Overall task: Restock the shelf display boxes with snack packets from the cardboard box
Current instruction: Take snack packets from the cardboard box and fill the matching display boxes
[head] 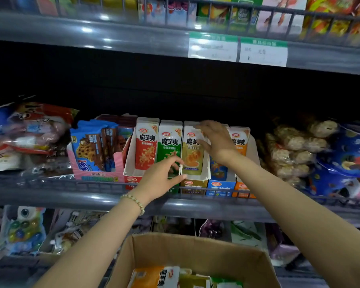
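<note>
1. Head view, where the task's things lie: the cardboard box (197, 248) is seen open at the bottom of the frame, with snack packets (154, 277) lying loose in its bottom. A row of upright display boxes is set on the middle shelf (81, 197) above it: red (131, 161), green (168, 140), yellow (193, 183), blue (220, 181) and orange (240, 140).

2. Head view, the hands: the right hand (217, 142) is laid flat, fingers straight and spread, against the top of the packets standing in the yellow display box. The left hand (161, 176) is held at the lower front of the green display box, fingers half-curled towards the yellow display box's left wall. Whether anything is pinched there cannot be told. No packet is carried by either hand.

3. Handling, as judged: the packets are taken to be light, flat and pliable, with a glossy film that is likely to slip between fingertips. A small stack is best taken by its flat faces, thumb on one side and fingers on the other, near the middle and not by the sealed ends.

4. Handling, as judged: the display boxes are thin card and easily tipped or crushed, so a box is better steadied at its side wall while packets are slid in from the top.
</note>
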Tool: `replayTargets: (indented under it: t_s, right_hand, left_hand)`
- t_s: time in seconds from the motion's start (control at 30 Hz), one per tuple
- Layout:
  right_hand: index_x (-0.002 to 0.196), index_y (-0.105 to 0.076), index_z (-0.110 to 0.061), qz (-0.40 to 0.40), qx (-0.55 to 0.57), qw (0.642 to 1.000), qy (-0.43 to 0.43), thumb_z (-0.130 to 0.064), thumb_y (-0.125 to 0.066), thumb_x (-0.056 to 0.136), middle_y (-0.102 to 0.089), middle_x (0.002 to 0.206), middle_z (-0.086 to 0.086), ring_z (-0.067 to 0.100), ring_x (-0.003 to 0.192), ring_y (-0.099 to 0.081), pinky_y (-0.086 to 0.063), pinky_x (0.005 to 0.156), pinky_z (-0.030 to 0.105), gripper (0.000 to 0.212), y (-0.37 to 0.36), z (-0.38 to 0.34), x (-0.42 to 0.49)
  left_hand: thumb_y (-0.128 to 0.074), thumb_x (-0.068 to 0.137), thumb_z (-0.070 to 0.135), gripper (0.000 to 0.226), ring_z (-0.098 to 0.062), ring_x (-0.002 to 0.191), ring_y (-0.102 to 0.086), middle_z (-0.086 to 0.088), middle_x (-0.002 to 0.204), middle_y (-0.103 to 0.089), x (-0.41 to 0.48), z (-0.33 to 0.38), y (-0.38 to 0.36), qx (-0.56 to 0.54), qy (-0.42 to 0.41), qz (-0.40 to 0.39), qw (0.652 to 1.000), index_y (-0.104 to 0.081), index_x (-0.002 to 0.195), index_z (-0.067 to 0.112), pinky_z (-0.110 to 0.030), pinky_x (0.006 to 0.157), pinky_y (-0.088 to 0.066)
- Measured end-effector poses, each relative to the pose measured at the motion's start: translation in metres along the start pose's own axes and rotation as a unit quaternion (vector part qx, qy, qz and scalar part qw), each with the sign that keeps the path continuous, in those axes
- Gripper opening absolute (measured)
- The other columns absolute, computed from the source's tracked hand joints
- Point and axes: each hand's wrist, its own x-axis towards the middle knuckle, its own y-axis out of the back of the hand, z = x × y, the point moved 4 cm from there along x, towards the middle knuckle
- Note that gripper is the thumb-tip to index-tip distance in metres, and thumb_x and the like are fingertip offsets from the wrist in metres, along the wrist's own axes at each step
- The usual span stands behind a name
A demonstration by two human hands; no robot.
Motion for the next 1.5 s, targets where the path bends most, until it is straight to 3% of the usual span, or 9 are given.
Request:
replayTargets:
  t_s: [0.1, 0.3, 0.7, 0.87, 0.97, 1.03, 1.1, 1.27, 1.5]
  right_hand:
    - [0.140, -0.043, -0.022, -0.001, 0.037, 0.999, 0.013, -0.033, -0.049, 0.097, -0.035, 0.150, 0.003, 0.024, 0.140, -0.026, -0.022, 0.114, 0.040, 0.044, 0.009, -0.012, -0.037]
    - [0.142, -0.037, -0.031, -0.077, 0.144, 0.986, -0.026, -0.043, -0.041, 0.096, -0.030, 0.151, -0.010, -0.001, 0.136, -0.020, -0.018, 0.113, 0.025, 0.047, 0.006, -0.043, -0.139]
    - [0.133, -0.049, -0.024, -0.246, 0.186, 0.939, -0.149, -0.031, -0.049, 0.097, -0.037, 0.135, -0.017, -0.001, 0.125, -0.035, -0.028, 0.104, 0.015, 0.036, -0.101, -0.062, -0.307]
    - [0.108, -0.058, -0.017, -0.275, 0.243, 0.861, -0.352, -0.013, -0.058, 0.091, -0.059, 0.105, 0.002, 0.011, 0.098, -0.052, -0.042, 0.086, 0.023, 0.018, -0.160, -0.023, -0.374]
    - [0.080, -0.046, -0.022, -0.305, 0.277, 0.809, -0.419, -0.008, -0.058, 0.090, -0.046, 0.076, -0.006, 0.005, 0.073, -0.047, -0.043, 0.073, 0.023, 0.021, -0.170, -0.015, -0.382]
    - [0.092, -0.048, -0.019, -0.313, 0.311, 0.779, -0.446, -0.011, -0.062, 0.089, -0.048, 0.077, -0.004, 0.002, 0.069, -0.046, -0.038, 0.063, 0.013, 0.016, -0.173, -0.017, -0.377]
    - [0.112, -0.052, -0.013, -0.327, 0.342, 0.743, -0.473, -0.027, -0.074, 0.080, -0.062, 0.093, 0.002, 0.008, 0.082, -0.058, -0.045, 0.069, 0.014, 0.041, -0.179, -0.023, -0.374]
    - [0.103, -0.062, -0.012, -0.303, 0.400, 0.678, -0.537, -0.020, -0.076, 0.078, -0.065, 0.105, 0.003, 0.015, 0.092, -0.058, -0.043, 0.068, 0.020, 0.029, -0.189, -0.043, -0.360]
    - [0.110, -0.064, -0.001, -0.249, 0.411, 0.742, -0.468, 0.004, -0.072, 0.079, -0.064, 0.117, 0.014, 0.022, 0.101, -0.062, -0.050, 0.092, 0.030, 0.032, -0.182, -0.053, -0.346]
  left_hand:
    - [-0.053, 0.090, 0.048, 0.045, -0.010, 0.128, -0.040, 0.007, 0.138, -0.046, -0.016, 0.004, -0.005, 0.012, -0.015, 0.032, 0.999, -0.045, 0.130, 0.029, -0.035, 0.104, -0.041]
    - [-0.051, 0.091, 0.044, 0.044, -0.008, 0.126, -0.039, 0.006, 0.134, -0.047, -0.087, 0.001, -0.020, 0.017, -0.029, 0.095, 0.995, -0.050, 0.130, 0.024, -0.031, 0.108, -0.034]
    - [-0.046, 0.094, 0.047, 0.043, -0.007, 0.117, -0.048, 0.008, 0.134, -0.045, -0.198, -0.065, -0.128, 0.072, 0.110, -0.162, 0.978, -0.043, 0.133, 0.028, -0.028, 0.096, -0.044]
    - [-0.039, 0.096, 0.052, 0.064, -0.019, 0.142, -0.022, 0.000, 0.156, -0.018, -0.230, -0.089, -0.160, 0.082, 0.190, -0.285, 0.936, -0.020, 0.149, 0.021, -0.033, 0.115, -0.024]
    - [-0.032, 0.095, 0.058, 0.068, -0.018, 0.142, -0.026, 0.001, 0.158, -0.017, -0.232, -0.088, -0.167, 0.052, 0.212, -0.307, 0.926, -0.015, 0.151, 0.022, -0.033, 0.115, -0.025]
    - [-0.026, 0.094, 0.061, 0.070, -0.018, 0.144, -0.021, 0.001, 0.159, -0.013, -0.234, -0.088, -0.170, 0.043, 0.224, -0.324, 0.918, -0.013, 0.151, 0.023, -0.036, 0.117, -0.021]
    - [-0.022, 0.094, 0.062, 0.071, -0.018, 0.145, -0.016, 0.000, 0.159, -0.009, -0.235, -0.090, -0.171, 0.053, 0.229, -0.339, 0.911, -0.011, 0.152, 0.022, -0.035, 0.118, -0.016]
    - [-0.020, 0.095, 0.060, 0.069, -0.019, 0.144, -0.020, -0.001, 0.159, -0.013, -0.235, -0.085, -0.168, 0.047, 0.234, -0.338, 0.910, -0.015, 0.151, 0.021, -0.033, 0.117, -0.018]
    - [-0.020, 0.094, 0.063, 0.068, -0.017, 0.138, -0.032, 0.003, 0.153, -0.029, -0.227, -0.079, -0.156, -0.026, 0.247, -0.288, 0.925, -0.023, 0.149, 0.024, -0.030, 0.111, -0.025]
